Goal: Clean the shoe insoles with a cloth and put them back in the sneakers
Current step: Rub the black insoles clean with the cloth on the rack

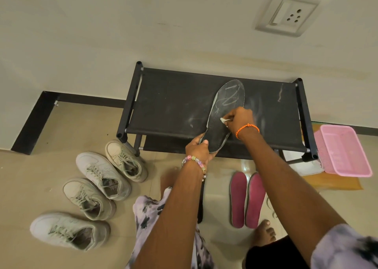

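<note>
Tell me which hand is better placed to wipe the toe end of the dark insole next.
Right. The right hand already pinches the white cloth against the dark insole; the left hand grips its heel end.

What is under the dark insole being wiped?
The dark insole lies on the black rack's top shelf, heel end past the front edge, gripped by the left hand. The right hand pinches a cloth on it. The shelf beneath is covered.
</note>
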